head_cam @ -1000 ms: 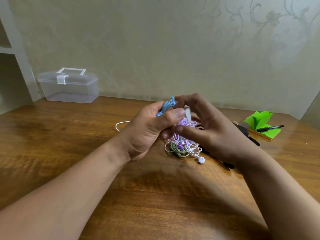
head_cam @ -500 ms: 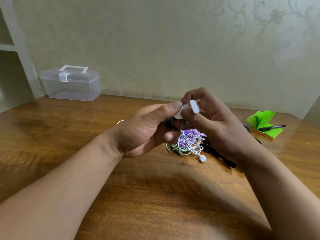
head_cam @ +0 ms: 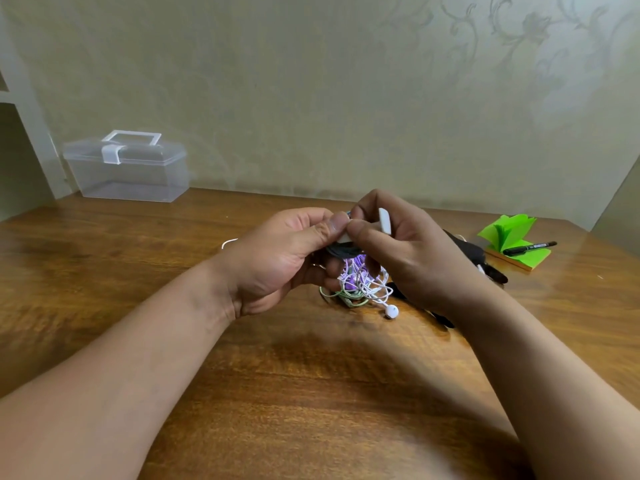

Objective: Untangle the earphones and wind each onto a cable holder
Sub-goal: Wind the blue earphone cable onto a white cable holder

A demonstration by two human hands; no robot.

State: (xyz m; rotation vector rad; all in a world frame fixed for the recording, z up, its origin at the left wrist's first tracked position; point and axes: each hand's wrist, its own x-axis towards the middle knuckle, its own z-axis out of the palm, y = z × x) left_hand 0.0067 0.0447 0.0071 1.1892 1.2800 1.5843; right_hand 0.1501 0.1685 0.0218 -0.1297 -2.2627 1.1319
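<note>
The left hand (head_cam: 277, 261) and right hand (head_cam: 415, 261) both pinch the white cable holder (head_cam: 385, 221) in curled fingers (head_cam: 367, 204), likely to keep it steady for winding, while the tangled earphones (head_cam: 362, 287) lie on the tabletop (head_cam: 138, 271) just under them

A smooth white piece (head_cam: 384, 220), seemingly hard plastic with a faint sheen, is pinched between the fingers (head_cam: 363, 233). Below the fingers, thin matt coated cables (head_cam: 360, 282) are seen on the glossy varnished wood of the table (head_cam: 311, 393). Far left of the fingers a clear smooth plastic box (head_cam: 128, 174) is seen, and to their right matt green paper notes (head_cam: 509, 233).
</note>
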